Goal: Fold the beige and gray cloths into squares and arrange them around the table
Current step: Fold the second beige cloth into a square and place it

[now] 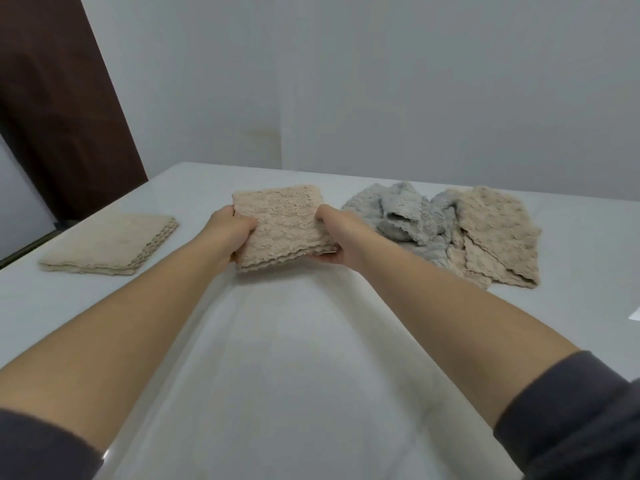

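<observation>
– Cloth check: where is the folded beige cloth (282,230)?
– You have it at the middle of the worktop (311,341), tilted up toward you. Whether its near edge touches the surface cannot be told. Your left grip (230,233) is curled round its left edge and your right grip (337,237) round its right edge, so both are closed on the layers.
– Which step is that?
– The fold looks done, a layered square, so you are probably at the placing step. One folded beige square (107,242) lies to your left. A crumpled gray cloth (398,216) and a loose beige cloth (495,233) lie touching on your right, not yet folded.
– Next move?
– Choose a bare spot apart from the left square, lower the cloth flat, and let go with both sides together so the layers don't slide.
</observation>
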